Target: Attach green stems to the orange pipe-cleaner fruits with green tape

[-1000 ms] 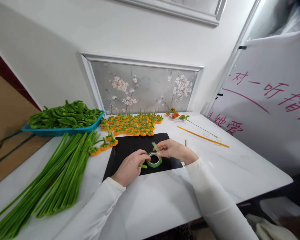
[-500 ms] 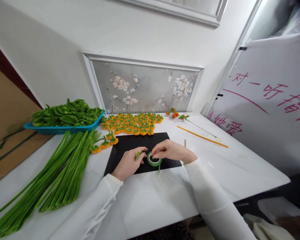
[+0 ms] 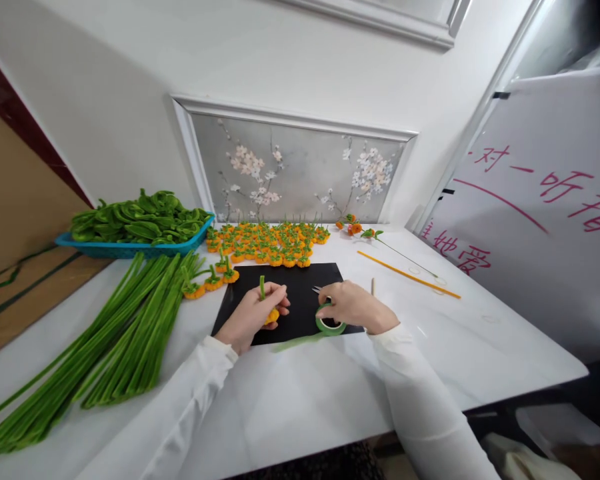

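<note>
My left hand [image 3: 254,312], above the left part of a black mat [image 3: 300,283], has its fingers closed around a small orange flower [image 3: 272,316] whose green stem [image 3: 263,287] points up. My right hand [image 3: 357,308] is closed at a roll of green tape [image 3: 331,328] on the mat's right part, thumb and fingertips at its inner edge. A loose strip of tape [image 3: 295,343] trails left from the roll, blurred. Past my right fingers show thin metal tips [image 3: 317,289]; the rest is hidden, and I cannot tell whether the hand holds them.
Many orange flowers [image 3: 260,243] stand behind the mat. At left lie long green fuzzy stems [image 3: 135,333] and a blue tray [image 3: 130,250] heaped with green leaves [image 3: 145,217]. An orange strip [image 3: 410,275] and a finished flower spray [image 3: 355,228] lie at right.
My left hand has turned, bringing the orange flower into view with its stem upright. My right hand and the tape roll have shifted right, drawing the tape strip leftward. Metal tips now show.
</note>
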`<state>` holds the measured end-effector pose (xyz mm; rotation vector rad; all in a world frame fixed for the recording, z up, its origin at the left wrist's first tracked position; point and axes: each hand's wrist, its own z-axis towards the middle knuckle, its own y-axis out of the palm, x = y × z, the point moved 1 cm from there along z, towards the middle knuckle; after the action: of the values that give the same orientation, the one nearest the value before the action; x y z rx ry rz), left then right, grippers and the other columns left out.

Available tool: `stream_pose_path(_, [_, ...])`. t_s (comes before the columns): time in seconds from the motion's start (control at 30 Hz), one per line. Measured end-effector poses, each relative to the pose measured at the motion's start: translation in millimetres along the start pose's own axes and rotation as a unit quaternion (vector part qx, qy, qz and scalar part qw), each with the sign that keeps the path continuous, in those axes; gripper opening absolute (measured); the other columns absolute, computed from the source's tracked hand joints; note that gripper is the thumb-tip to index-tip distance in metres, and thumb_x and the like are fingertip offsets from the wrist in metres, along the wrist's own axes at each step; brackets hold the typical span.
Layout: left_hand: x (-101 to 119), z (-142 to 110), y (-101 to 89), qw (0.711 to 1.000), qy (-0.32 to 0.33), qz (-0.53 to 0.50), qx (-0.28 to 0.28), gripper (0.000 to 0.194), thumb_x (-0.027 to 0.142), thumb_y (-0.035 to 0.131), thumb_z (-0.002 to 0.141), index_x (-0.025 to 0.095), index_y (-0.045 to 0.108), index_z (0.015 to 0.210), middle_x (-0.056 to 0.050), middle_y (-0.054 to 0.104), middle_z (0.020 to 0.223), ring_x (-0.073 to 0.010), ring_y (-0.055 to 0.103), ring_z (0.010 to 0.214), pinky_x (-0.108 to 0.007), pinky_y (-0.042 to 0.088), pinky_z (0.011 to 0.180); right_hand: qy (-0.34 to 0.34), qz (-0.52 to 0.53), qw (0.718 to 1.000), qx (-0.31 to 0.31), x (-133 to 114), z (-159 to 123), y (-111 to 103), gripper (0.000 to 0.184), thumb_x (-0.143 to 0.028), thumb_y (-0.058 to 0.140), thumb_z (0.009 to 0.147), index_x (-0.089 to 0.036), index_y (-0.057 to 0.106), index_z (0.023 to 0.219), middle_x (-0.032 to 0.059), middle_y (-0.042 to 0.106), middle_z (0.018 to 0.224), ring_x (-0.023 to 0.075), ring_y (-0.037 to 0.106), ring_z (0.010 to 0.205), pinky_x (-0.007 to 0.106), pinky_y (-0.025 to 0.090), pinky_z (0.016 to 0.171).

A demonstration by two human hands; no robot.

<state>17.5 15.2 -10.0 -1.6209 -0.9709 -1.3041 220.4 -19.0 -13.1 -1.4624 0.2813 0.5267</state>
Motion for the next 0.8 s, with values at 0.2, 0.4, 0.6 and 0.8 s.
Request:
stream_pose_path(0.2, [3.7,4.6,-11.2,0.994,0.024,-0.105,-0.001,0.015,0.018,0.056,0.068,0.018,0.054,0.083,-0.006,0.061,0.093,-0.0168,0.061,0.085,-0.02,0.045,0.055,-0.184,0.051,0.981,-0.027,-28.1,-0.2,9.0,0.013,-0.032,0.068,0.077,-0.023,0.07,0.086,0.0003,0.065,0.08,0.0136,0.059,0.072,0.024,0.04,0.067])
stream_pose_path(0.4, [3.1,3.7,-10.1,0.992,0.071,-0.105,-0.004,0.023,0.022,0.066,0.066,0.018,0.05,0.082,-0.003,0.06,0.088,-0.0194,0.061,0.092,-0.031,0.051,0.075,-0.228,0.023,0.969,-0.087,-43.3,0.4,32.2,0.007,-0.019,0.071,0.073,-0.019,0.064,0.07,0.0007,0.062,0.082,0.0155,0.057,0.081,0.026,0.041,0.076])
stream_pose_path(0.6, [1.2,5.6,-12.7,0.99,0.139,-0.021,-0.021,0.024,0.027,0.068,0.067,0.016,0.055,0.084,-0.005,0.063,0.092,-0.0183,0.06,0.086,-0.033,0.049,0.08,-0.15,0.321,0.927,-0.121,-32.5,2.5,20.5,0.003,-0.021,0.055,0.083,-0.019,0.057,0.082,-0.0017,0.062,0.072,0.012,0.06,0.068,0.023,0.046,0.064])
stream_pose_path(0.8, [3.1,4.9,-12.7,0.984,0.175,0.001,-0.023,0.026,0.027,0.067,0.069,0.017,0.058,0.091,-0.002,0.06,0.09,-0.0166,0.058,0.083,-0.03,0.047,0.079,-0.071,0.459,0.885,-0.021,-29.7,15.2,30.3,0.023,-0.038,0.064,0.075,-0.016,0.056,0.079,-0.0015,0.058,0.068,0.0108,0.06,0.056,0.024,0.046,0.057])
